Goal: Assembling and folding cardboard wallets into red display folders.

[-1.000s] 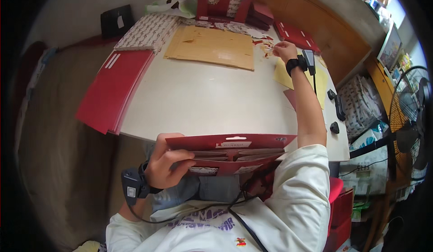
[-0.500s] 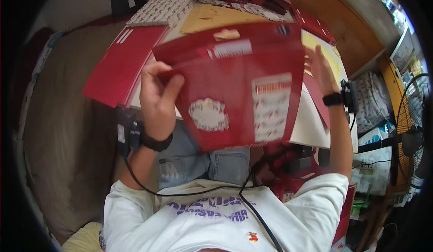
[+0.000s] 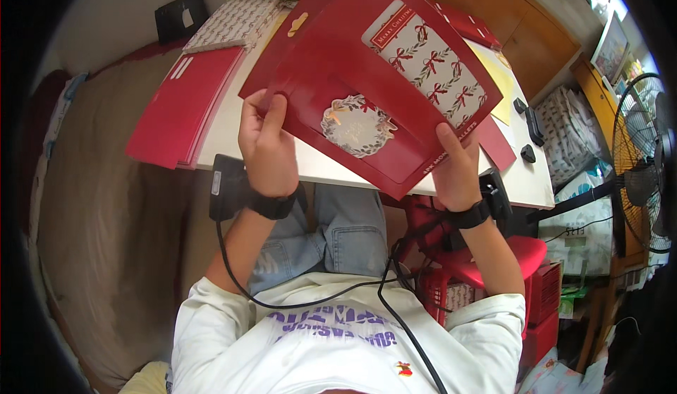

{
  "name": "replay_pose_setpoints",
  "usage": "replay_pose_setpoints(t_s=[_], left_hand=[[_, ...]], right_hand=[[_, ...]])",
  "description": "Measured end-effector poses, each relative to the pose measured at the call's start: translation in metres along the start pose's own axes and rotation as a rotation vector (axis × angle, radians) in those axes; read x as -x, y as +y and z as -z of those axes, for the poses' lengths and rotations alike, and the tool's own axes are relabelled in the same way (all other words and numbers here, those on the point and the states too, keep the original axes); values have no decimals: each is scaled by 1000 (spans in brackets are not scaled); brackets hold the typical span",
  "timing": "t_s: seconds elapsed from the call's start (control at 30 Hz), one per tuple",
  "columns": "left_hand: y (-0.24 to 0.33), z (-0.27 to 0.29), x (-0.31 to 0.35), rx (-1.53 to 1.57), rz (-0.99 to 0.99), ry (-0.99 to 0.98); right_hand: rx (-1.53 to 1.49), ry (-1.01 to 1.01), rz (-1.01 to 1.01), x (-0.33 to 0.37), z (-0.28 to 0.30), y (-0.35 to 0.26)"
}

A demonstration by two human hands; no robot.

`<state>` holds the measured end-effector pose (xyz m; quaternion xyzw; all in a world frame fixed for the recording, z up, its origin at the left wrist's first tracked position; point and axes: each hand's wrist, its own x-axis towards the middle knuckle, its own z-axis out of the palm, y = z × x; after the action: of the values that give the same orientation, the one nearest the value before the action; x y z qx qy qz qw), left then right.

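Observation:
A flat red cardboard pack (image 3: pixel 300 73) is held up tilted above the near side of the table. On its face are a wreath-shaped pale tag (image 3: pixel 358 127) and a white panel (image 3: pixel 431 66) patterned with leaves and red bows; a hanging slot is near its upper left edge. My left hand (image 3: pixel 269 147) grips the pack's left corner, thumb on the face and fingers behind. At the lower right edge my right hand (image 3: pixel 457 168) pinches it the same way. The fingers behind the card are mostly hidden.
Red card sheets (image 3: pixel 187 105) overhang the left side of the white table (image 3: pixel 331 173), with a bow-patterned stack (image 3: pixel 233 24) behind. Yellow sheets (image 3: pixel 501 87), red packs (image 3: pixel 471 27) and small black objects (image 3: pixel 534 126) lie right. A fan (image 3: pixel 638 168) and red stool (image 3: pixel 518 253) stand beyond.
The pack has turned counterclockwise and moved up and away. My right hand, open by its right edge before, has closed on its lower right edge. My left hand keeps its hold.

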<state>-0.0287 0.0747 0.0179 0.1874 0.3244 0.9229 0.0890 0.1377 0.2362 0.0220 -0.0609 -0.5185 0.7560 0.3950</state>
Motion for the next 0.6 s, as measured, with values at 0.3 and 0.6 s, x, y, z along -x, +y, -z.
replay_pose_setpoints(t_s=[0.3,0.6], left_hand=[[22,17,-12,-1038,-319,-353],[-11,-29,-12,-255,319,-447]], right_hand=[[487,-149,44,-41,12,-75],[916,-393,136,-98,-31,-156]])
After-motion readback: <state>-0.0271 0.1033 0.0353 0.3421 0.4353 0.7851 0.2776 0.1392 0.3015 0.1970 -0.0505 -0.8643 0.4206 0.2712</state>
